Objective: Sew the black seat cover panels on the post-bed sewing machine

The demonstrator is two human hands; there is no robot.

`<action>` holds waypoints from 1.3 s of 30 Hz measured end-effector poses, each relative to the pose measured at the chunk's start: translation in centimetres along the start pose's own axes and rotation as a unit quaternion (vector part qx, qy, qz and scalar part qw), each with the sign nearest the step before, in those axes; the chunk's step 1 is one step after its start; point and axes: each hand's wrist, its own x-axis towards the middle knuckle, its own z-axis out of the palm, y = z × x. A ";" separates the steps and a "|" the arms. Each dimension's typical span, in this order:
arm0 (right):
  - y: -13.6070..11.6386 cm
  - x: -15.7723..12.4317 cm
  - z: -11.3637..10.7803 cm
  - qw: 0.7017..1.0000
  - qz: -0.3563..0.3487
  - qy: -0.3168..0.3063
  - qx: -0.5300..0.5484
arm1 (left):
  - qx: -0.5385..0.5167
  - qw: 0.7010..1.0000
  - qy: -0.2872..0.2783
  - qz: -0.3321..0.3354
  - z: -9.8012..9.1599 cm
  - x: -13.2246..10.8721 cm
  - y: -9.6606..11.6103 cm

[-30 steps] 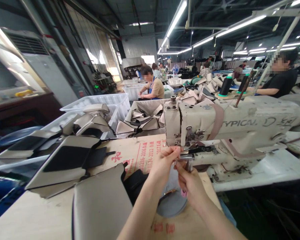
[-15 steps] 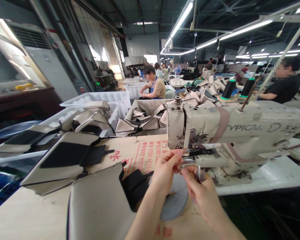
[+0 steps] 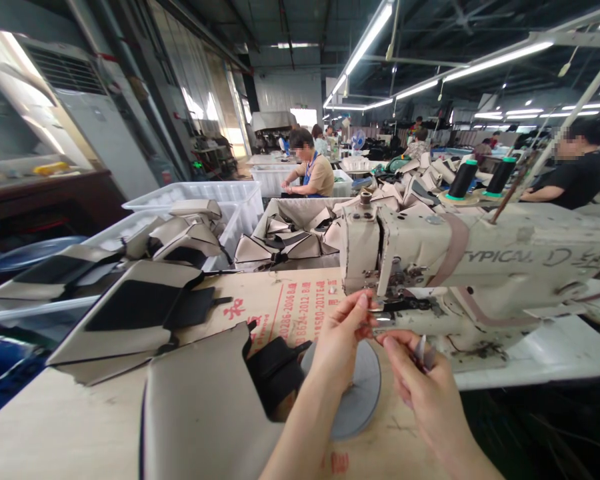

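My left hand is pinched just in front of the needle area of a sewing machine; what lies between its fingertips is too small to make out. Lower and to the right, my right hand is closed, with small metal snips held in it, blades pointing up. Its thumb and forefinger also pinch together near the left fingertips. Beneath the hands lies a round grey disc. A beige piece with black flaps rests on the board to the left of my left forearm.
Another beige and black piece lies at the left, by white bins of similar pieces. Black thread cones stand behind the machine. One person sits beyond the bins, another at the right.
My right hand has shifted slightly right, opening a little more space between the two hands. The whole view has moved slightly, with the machine now further right.
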 end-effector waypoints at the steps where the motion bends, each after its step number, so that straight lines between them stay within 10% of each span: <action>1: -0.2 -0.1 0.0 1.000 0.000 0.000 -0.003 | 0.013 1.000 0.000 0.007 -0.1 -0.1 0.0; 10: -2.7 -1.2 0.1 0.992 -0.037 -0.010 -0.120 | 0.173 0.979 -0.025 0.101 -0.8 -1.9 0.0; 15: -3.7 -1.1 0.3 0.985 -0.069 -0.041 -0.154 | 0.328 0.921 -0.016 0.212 -0.5 -2.2 1.0; 20: -3.9 -0.4 -1.4 0.958 -0.156 -0.050 -0.236 | 0.190 0.953 0.028 0.235 -0.9 -2.8 2.5; 27: -3.5 0.0 -4.6 0.865 -0.312 -0.070 -0.387 | 0.347 0.914 -0.073 0.194 -0.4 -5.9 3.9; 32: -3.7 0.1 -3.9 0.782 -0.370 0.059 -0.498 | 0.459 0.852 -0.067 0.242 0.7 -5.9 3.6; 35: -4.2 0.5 -4.2 0.823 -0.344 0.093 -0.442 | 0.472 0.840 -0.070 0.258 1.1 -6.2 3.4; 39: -5.3 -0.1 -5.1 0.902 -0.320 -0.018 -0.288 | 0.428 0.853 -0.038 0.298 1.8 -7.5 3.2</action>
